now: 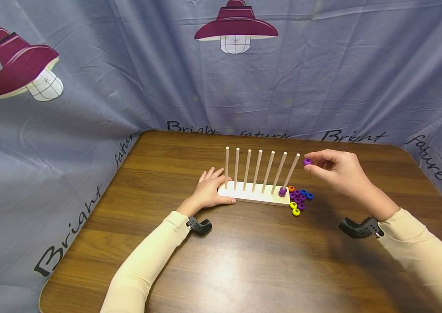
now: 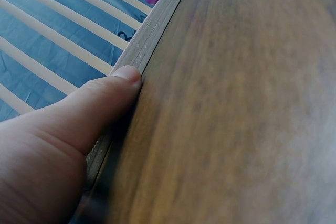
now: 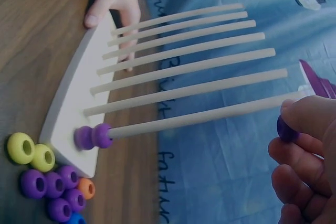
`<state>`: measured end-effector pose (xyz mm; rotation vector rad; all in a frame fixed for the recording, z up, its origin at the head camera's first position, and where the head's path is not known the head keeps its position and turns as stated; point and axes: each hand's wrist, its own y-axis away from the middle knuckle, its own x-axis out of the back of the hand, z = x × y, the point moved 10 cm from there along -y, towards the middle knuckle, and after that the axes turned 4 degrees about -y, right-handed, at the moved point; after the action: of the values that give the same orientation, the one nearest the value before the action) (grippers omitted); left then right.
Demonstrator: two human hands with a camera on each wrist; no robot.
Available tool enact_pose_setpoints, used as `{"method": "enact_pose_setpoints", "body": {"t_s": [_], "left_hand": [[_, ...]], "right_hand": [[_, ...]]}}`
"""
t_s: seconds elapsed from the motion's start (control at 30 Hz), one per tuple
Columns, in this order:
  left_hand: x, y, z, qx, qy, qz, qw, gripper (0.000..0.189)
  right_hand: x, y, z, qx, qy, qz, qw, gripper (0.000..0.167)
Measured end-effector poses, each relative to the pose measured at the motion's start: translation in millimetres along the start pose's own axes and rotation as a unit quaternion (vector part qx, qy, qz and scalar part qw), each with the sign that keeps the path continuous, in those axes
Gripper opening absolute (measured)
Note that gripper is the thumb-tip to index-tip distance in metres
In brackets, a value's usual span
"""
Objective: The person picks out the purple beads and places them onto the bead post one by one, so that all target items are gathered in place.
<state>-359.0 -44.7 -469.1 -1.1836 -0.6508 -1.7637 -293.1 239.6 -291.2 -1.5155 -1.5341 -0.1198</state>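
Observation:
A pale wooden peg board (image 1: 255,198) with a row of several upright pegs stands on the table. My left hand (image 1: 208,193) grips its left end, thumb (image 2: 126,74) along the front edge and fingers toward the back. Two purple beads (image 3: 93,136) are stacked at the foot of the rightmost peg (image 3: 210,114). Between thumb and fingertips my right hand (image 1: 340,169) pinches a purple bead (image 1: 307,162), held near the top of that peg. In the right wrist view the thumb partly hides this bead, and whether it touches the peg I cannot tell.
Beside the board's right end lie loose beads: several purple ones (image 1: 301,206), yellow ones (image 1: 296,212), blue ones (image 1: 310,196) and an orange one (image 1: 291,189). The brown wooden table (image 1: 213,261) has a printed curtain (image 1: 303,87) behind it.

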Motion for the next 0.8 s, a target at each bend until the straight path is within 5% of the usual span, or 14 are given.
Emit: {"method": "enact_pose_setpoints", "body": {"t_s": [0.8], "left_hand": [[0.6, 0.2, 0.6, -0.003, 0.0, -0.001, 1.0, 0.073]], "right_hand": [[10, -21.8, -23, 0.019, 0.017, 0.009, 0.9996, 0.02]]}}
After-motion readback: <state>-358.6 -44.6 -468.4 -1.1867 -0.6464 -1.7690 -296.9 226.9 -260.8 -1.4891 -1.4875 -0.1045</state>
